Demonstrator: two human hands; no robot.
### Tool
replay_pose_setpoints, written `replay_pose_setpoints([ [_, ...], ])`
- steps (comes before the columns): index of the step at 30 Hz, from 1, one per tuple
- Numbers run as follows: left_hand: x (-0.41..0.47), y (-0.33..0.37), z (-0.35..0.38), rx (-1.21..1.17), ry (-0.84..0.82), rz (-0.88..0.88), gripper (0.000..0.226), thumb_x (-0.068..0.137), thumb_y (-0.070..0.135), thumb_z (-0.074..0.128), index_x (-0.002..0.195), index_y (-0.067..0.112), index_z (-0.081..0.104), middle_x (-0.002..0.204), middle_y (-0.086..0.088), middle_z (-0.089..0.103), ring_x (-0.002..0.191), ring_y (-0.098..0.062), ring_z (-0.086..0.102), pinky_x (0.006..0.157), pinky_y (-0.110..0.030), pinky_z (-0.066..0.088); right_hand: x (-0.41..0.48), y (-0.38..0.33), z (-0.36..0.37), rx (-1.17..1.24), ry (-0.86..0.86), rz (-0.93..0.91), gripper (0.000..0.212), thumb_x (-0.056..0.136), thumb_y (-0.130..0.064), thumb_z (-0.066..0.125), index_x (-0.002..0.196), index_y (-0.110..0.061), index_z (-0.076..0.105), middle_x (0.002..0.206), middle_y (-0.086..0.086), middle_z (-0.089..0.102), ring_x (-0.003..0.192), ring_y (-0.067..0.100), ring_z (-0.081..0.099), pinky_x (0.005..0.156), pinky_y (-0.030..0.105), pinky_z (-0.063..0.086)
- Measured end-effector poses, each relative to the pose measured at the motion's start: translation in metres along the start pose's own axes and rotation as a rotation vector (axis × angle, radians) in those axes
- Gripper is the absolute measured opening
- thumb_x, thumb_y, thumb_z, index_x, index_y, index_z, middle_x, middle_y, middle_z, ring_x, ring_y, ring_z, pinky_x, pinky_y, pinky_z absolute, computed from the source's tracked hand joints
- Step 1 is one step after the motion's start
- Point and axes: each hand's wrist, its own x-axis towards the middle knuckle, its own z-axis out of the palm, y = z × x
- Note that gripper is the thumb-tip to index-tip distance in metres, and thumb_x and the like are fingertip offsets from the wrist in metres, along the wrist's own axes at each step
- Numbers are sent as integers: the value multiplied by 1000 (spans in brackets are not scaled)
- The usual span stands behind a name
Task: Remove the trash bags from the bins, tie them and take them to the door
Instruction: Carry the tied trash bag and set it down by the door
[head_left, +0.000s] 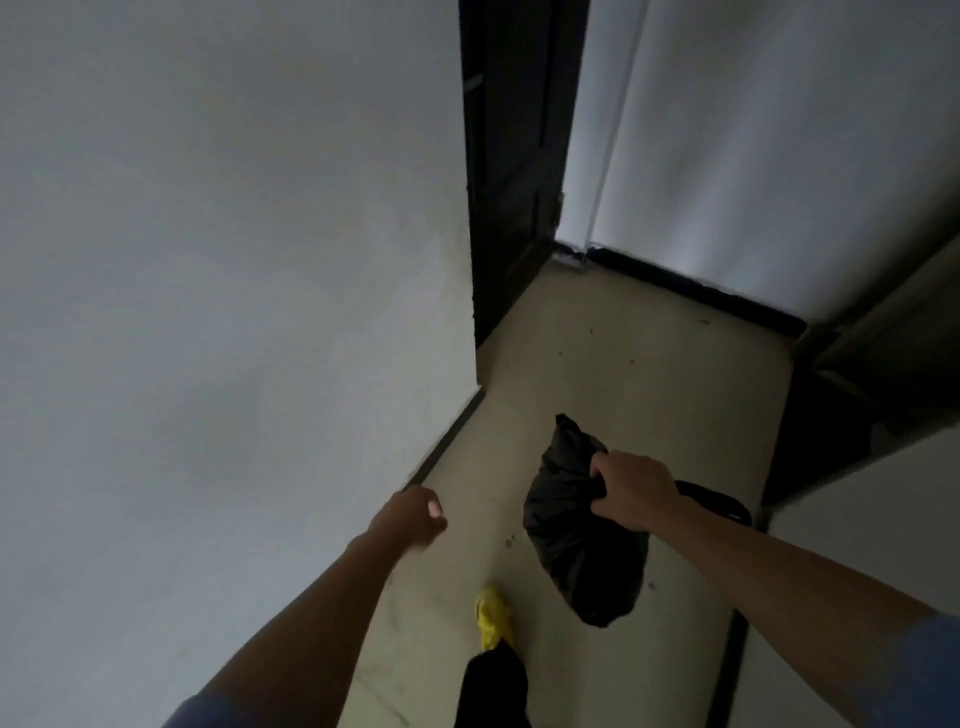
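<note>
A black trash bag (571, 525) hangs above the corridor floor at lower centre, bunched at its top. My right hand (631, 488) is shut on the bag's gathered neck and carries it. My left hand (415, 514) swings at my side near the left wall, fingers curled into a loose fist with nothing in it. A dark door (511, 156) stands at the far end of the corridor, on the left side.
White walls close in on both sides of a narrow beige floor (623, 364) with dark skirting. A dark doorway opens on the right (857, 405). My yellow shoe (493, 618) is stepping forward below the bag. Small crumbs dot the floor.
</note>
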Motion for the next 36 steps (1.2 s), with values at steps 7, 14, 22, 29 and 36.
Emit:
replay_pose_setpoints([
  [7, 158, 27, -12, -76, -59, -115, 23, 90, 29, 57, 108, 16, 63, 117, -6, 65, 108, -22, 60, 94, -31, 49, 169, 41, -21, -29, -119, -72, 35, 90, -37, 60, 117, -18, 50, 113, 5, 56, 92, 25, 59, 78, 33, 47],
  [14, 253, 69, -25, -173, -79, -222, 22, 90, 34, 54, 105, 21, 63, 113, -4, 65, 102, -21, 61, 92, -36, 52, 296, 68, -34, -30, -230, -167, 28, 90, -32, 62, 108, -20, 45, 111, 4, 54, 83, 23, 52, 72, 31, 41],
  [22, 345, 55, 29, -318, -6, -472, 20, 89, 32, 53, 102, 24, 65, 108, -2, 69, 98, -21, 63, 87, -35, 52, 464, 80, 31, -91, -372, -282, 32, 88, -32, 65, 112, -18, 49, 107, 4, 57, 77, 20, 51, 66, 31, 41],
  [29, 450, 20, 118, -413, 43, -533, 17, 86, 26, 55, 95, 20, 68, 105, -5, 70, 101, -27, 62, 86, -38, 52, 575, 81, 123, -118, -358, -322, 35, 87, -32, 68, 114, -17, 51, 106, 6, 57, 82, 25, 56, 68, 34, 48],
  [36, 550, -31, 238, -520, 101, -586, 20, 88, 23, 55, 100, 15, 69, 108, -7, 69, 98, -28, 64, 87, -38, 53, 677, 71, 249, -158, -269, -357, 34, 84, -28, 69, 111, -16, 51, 110, 8, 55, 85, 29, 56, 67, 33, 40],
])
